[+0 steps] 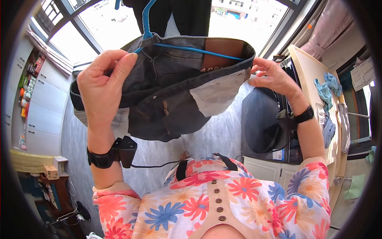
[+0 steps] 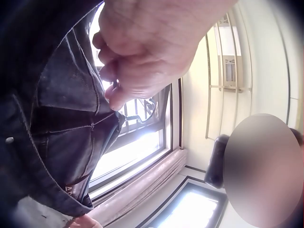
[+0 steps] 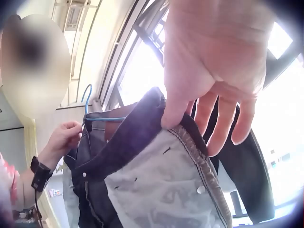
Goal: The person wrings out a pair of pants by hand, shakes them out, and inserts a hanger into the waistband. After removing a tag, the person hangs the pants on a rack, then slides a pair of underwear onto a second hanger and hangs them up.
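I have the dark jeans [image 1: 171,107] held up in front of me at waist height, opening uppermost, the waist stretched between my two hands. My left grip [image 1: 104,81] is narrow, thumb and forefinger pinching the blue hanger [image 1: 199,50] at the left part of the waist. My right grip [image 1: 274,77] is narrow too, thumb on the near side of the waist's right end and forefinger behind it, with the other fingers loosely bent.

The hanger's bar slants across the opening toward my right hand, and its hook rises on the far side, left of centre. A brown patch [image 1: 223,51] shows inside the far waist, and a white pocket lining [image 1: 219,93] hangs outside on the near right.

Beyond the jeans, I see a dark garment [image 1: 171,16] hanging before the bright windows. On my right, blue cloths [image 1: 324,93] lie on the cream bench [image 1: 314,59], near a dark rounded appliance [image 1: 258,119]. Pale cabinets [image 1: 45,107] line the left over a grey floor [image 1: 155,153].
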Tool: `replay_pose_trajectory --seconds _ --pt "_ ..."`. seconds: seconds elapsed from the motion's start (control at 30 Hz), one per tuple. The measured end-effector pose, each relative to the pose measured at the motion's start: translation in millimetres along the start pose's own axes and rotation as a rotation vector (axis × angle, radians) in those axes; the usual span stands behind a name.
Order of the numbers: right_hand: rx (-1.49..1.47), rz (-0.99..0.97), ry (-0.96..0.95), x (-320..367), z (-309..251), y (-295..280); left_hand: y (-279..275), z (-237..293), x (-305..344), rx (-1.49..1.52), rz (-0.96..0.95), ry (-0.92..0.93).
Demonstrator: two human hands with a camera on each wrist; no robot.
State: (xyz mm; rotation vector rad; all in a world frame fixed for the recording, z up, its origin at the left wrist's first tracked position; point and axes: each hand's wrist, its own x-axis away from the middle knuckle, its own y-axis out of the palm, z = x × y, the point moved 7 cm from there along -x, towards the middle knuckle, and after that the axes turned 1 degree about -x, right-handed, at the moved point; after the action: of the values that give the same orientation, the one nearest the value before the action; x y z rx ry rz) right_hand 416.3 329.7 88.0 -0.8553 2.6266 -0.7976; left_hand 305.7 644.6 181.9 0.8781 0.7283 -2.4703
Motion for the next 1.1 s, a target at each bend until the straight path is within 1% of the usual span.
replay_pose_trajectory --seconds 0.03,0.1,0.13,0.17,0.23,0.27,0.3,0.37,0.43,0.47,0.5,0.57,0.6,0.63,0.7,0.73,0.77,0.8,0.83,0.87,0.9,0.93,0.97,1.0,1.03,1.07,1.1 --pt "-0.006 -0.002 0.004 -3 10 2 -2 -1 -1 -0.037 -0.012 -0.004" --pt "-0.376 0.067 -0.019 -11 26 -1 -5 -2 -3 -0.081 -0.048 -0.021" --pt "-0.323 0.123 -0.089 -11 21 -10 -11 -2 -5 -0.028 0.0 -0.027" --pt "-0.314 0.113 -0.127 -12 12 -16 -16 -3 -7 0.025 0.051 -0.04" --pt "-0.249 0.196 -0.148 -21 12 -25 -25 4 -14 -0.076 0.068 0.039" --pt "-0.249 0.186 -0.161 -30 15 -24 -28 10 -17 -0.178 0.089 0.113" --pt "-0.247 0.18 -0.181 -36 14 -24 -28 14 -20 -0.188 0.085 0.167" --pt "-0.172 0.178 -0.293 -41 1 -26 -35 10 -21 -0.337 0.107 0.136" --pt "-0.199 0.192 -0.154 -38 -22 -27 -50 -5 -29 -0.339 0.121 0.11" --pt "-0.26 0.156 -0.252 -43 -27 -28 -54 -11 -31 -0.333 0.136 0.092" --pt "-0.254 0.156 -0.233 -44 -32 -29 -55 -15 -34 -0.339 0.138 0.081" --pt "-0.192 0.125 -0.278 -51 -40 -33 -53 -9 -37 -0.365 0.15 0.171" --pt "-0.148 0.117 -0.291 -55 -45 -33 -51 -6 -36 -0.403 0.166 0.171" --pt "-0.156 0.148 -0.265 -54 -49 -34 -49 -6 -35 -0.406 0.171 0.163" --pt "0.247 0.459 -0.419 -33 -101 -24 -44 -4 -31 -0.459 0.218 0.172" --pt "0.233 0.512 -0.589 -33 -106 -29 -32 -1 -30 -0.461 0.221 0.166" --pt "0.232 0.506 -0.589 -29 -123 -19 -14 5 -29 -0.233 0.176 0.216" --pt "0.271 0.495 -0.602 -19 -157 2 -3 9 -29 -0.003 0.13 0.267" --pt "0.311 0.485 -0.614 -16 -179 17 0 10 -30 0.0 0.131 0.266" --pt "0.316 0.484 -0.613 -24 -180 23 6 11 -32 0.019 0.065 0.267" --pt "0.347 0.415 -0.568 -40 -174 30 12 12 -33 0.04 0.0 0.269" --pt "0.377 0.345 -0.523 -49 -171 36 15 13 -33 0.045 0.003 0.27" --pt "0.383 0.344 -0.525 -49 -176 36 18 11 -33 0.049 0.006 0.221" --pt "0.412 0.308 -0.488 -49 -180 37 21 8 -33 0.052 0.009 0.173" --pt "0.441 0.27 -0.449 -50 -182 39 23 9 -30 0.054 0.014 0.173" --pt "0.701 0.414 -0.596 -64 -167 40 26 8 -26 0.114 -0.001 0.111" --pt "0.713 0.418 -0.602 -69 -152 46 27 5 -24 0.177 -0.011 0.06"
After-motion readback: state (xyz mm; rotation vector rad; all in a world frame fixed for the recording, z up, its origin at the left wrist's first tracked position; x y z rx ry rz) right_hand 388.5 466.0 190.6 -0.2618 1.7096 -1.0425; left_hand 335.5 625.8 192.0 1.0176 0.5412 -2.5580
